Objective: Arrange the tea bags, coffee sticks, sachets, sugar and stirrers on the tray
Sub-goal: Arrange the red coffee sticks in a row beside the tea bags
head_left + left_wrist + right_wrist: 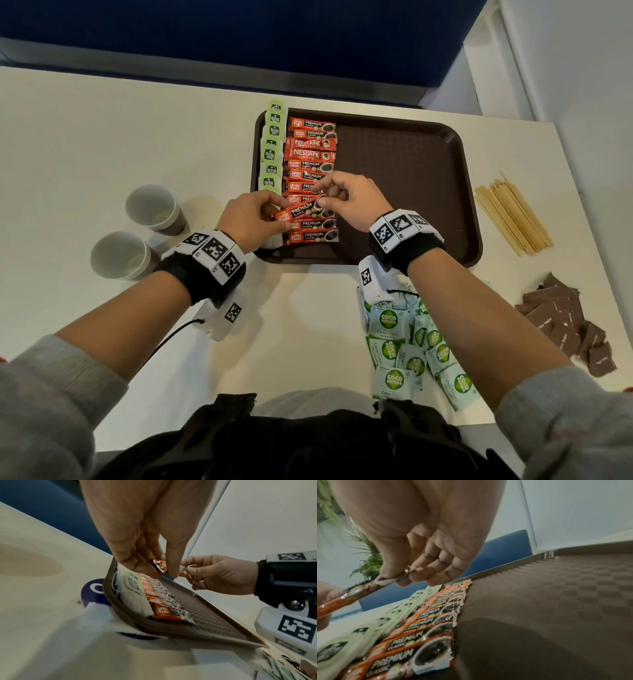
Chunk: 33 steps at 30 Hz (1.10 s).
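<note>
White table (pixel 102 137), blue partition behind. One coffee stick (pixel 301 209) held tilted above stick column (pixel 311 178) on brown tray (pixel 411 192): left hand (pixel 253 219) pinches one end, right hand (pixel 356 202) the other. Tea bags (pixel 272 147) along tray's left edge. Stirrers (pixel 513 216), green sachets (pixel 411 353), brown packets (pixel 568 325) lie off-tray, right.
</note>
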Tool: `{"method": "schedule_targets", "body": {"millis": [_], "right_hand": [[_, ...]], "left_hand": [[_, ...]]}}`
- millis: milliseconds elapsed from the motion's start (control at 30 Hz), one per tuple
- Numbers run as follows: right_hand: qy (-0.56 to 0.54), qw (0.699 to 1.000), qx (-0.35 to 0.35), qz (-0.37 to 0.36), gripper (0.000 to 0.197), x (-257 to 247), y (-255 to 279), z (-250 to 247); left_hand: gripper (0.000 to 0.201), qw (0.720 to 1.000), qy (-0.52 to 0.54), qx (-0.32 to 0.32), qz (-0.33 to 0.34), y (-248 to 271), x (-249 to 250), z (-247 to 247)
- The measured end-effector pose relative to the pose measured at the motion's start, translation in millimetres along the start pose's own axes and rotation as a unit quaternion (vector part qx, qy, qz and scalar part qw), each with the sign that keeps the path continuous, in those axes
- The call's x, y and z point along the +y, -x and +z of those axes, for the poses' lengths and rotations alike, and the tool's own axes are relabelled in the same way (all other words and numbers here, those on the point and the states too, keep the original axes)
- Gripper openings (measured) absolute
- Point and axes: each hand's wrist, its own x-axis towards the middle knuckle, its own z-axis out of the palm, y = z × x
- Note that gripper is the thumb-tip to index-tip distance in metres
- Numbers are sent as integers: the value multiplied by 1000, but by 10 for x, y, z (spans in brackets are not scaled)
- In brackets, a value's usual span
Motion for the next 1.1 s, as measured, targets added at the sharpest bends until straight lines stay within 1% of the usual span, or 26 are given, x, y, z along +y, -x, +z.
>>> {"method": "schedule_targets", "body": {"millis": [133, 233, 367, 533, 733, 933, 1033, 1100], "right_hand": [[50, 997, -54, 21, 11, 83, 59, -25], [101, 990, -95, 33, 15, 150, 104, -53], [142, 982, -116, 38, 18, 185, 148, -42], [124, 982, -121, 68, 17, 190, 165, -2], [119, 981, -126, 92, 16, 230, 168, 44], [131, 979, -115, 103, 12, 276, 162, 92], [138, 979, -110, 101, 11, 291, 156, 99], [140, 979, -107, 101, 11, 301, 147, 98]], "left_hand": [[27, 998, -56, -11, 16, 21, 22, 52], [27, 992, -120, -23, 34, 37, 30, 100], [28, 987, -154, -13, 49, 14, 29, 126], [28, 977, -207, -16, 56, -7, -7, 173], [30, 949, -299, -49, 89, 48, 32, 204], [30, 923, -363, -88, 95, 77, 60, 221], [29, 919, -371, -97, 92, 72, 63, 223], [29, 922, -364, -94, 90, 64, 73, 217]]}}
